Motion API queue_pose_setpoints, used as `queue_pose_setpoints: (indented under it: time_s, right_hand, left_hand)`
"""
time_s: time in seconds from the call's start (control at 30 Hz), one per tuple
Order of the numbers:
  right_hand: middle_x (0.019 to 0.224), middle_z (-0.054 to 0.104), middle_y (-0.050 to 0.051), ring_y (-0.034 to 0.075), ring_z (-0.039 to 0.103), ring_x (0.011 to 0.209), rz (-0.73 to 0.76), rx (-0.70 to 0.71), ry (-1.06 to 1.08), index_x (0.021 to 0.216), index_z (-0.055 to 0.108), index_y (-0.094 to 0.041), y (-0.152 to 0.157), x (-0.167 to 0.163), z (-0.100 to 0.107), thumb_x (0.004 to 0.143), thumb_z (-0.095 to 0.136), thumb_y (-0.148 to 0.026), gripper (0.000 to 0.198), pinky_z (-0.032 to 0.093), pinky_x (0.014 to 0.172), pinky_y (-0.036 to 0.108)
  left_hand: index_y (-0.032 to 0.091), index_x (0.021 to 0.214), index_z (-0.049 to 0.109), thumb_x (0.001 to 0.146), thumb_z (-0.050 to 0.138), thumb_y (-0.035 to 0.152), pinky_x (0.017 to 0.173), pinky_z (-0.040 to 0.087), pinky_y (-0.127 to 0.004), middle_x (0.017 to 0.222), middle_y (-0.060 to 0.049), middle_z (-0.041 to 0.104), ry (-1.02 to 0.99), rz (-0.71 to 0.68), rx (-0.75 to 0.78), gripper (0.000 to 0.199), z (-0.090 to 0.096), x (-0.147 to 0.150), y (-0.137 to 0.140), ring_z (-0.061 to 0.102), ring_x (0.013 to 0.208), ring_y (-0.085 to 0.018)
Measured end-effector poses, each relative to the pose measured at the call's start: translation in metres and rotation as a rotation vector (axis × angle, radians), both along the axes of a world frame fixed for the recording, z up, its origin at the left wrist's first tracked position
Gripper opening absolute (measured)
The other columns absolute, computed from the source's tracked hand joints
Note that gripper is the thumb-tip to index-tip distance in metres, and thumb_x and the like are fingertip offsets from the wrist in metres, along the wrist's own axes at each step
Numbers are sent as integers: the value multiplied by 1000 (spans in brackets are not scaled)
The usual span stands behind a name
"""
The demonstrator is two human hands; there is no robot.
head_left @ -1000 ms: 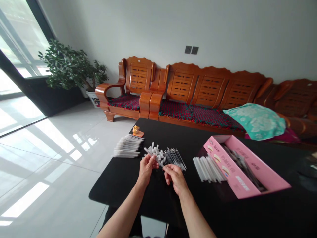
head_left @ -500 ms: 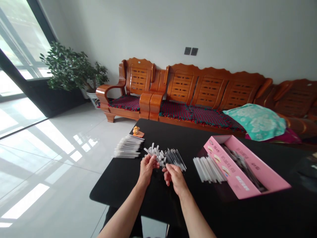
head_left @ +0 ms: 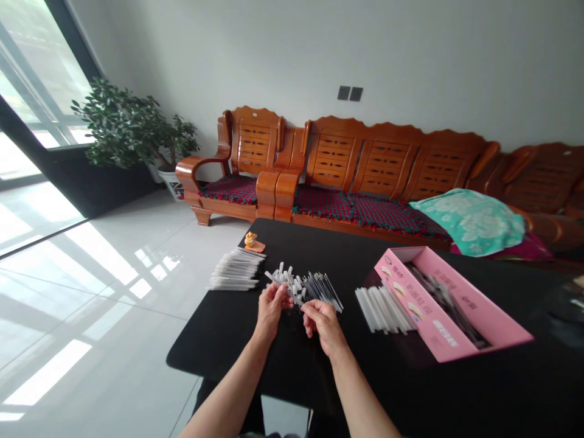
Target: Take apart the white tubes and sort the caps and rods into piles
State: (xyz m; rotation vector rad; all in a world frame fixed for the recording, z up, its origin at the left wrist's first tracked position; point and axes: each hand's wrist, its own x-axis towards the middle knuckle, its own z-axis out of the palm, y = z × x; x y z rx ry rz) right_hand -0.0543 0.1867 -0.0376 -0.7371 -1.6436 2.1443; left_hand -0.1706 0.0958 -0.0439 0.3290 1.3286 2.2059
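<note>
Between both hands is a slender whitish pen-like tube (head_left: 294,297), slanting from upper left to lower right. My left hand (head_left: 272,306) pinches it near the upper end, fingers closed. At the lower end, my right hand (head_left: 320,319) has thumb and forefinger closed on it. Just beyond the fingers lies a loose pile of small white cap-like pieces (head_left: 286,274). Several thin dark rods with pale ends, resembling pen refills (head_left: 325,289), lie right of that pile. A row of translucent white tubes (head_left: 235,271) is at the left; another bundle of whitish tubes (head_left: 383,310) lies right of my right hand.
A long pink box (head_left: 444,304) holding dark slender items stands on the black table (head_left: 219,340) at right. An orange figurine (head_left: 252,241) sits at the table's far left corner. Behind are a wooden sofa (head_left: 340,158), a turquoise cloth (head_left: 472,220) and a potted plant (head_left: 128,125).
My right hand has shifted very slightly toward the left along the tube. Both hands keep their pinch; the piles look the same. The view has moved a little.
</note>
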Motion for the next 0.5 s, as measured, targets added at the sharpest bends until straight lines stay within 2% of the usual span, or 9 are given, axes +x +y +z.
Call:
queue_pose_setpoints:
  time_s: [0.2, 0.37, 0.5]
  right_hand:
    - [47, 57, -2, 9, 46, 33, 42, -36, -32, 78, 61, -13, -1, -1, 0, 79, 58, -62, 50, 33, 31, 19]
    - [49, 56, -4, 7, 44, 34, 8, 33, -20, 76, 61, -14, 0, -1, -1, 74, 68, -50, 36, 31, 33, 18]
    - [50, 59, -3, 6, 46, 35, -57, 127, -49, 74, 60, -14, 1, 1, 1, 70, 72, -46, 34, 33, 34, 17]
  left_hand:
    - [13, 79, 62, 71, 77, 44, 51, 51, -23, 61, 0, 61, -1, 3, 2, 35, 2, 0, 0, 58, 52, -11]
    - [13, 78, 63, 69, 77, 46, 51, 51, -23, 62, 0, 61, 1, 15, -7, 37, 1, 1, 0, 58, 52, -12]
    - [13, 74, 61, 68, 77, 47, 50, 51, -23, 61, 1, 61, 6, 30, -9, 38, -2, 2, 1, 59, 52, -12]
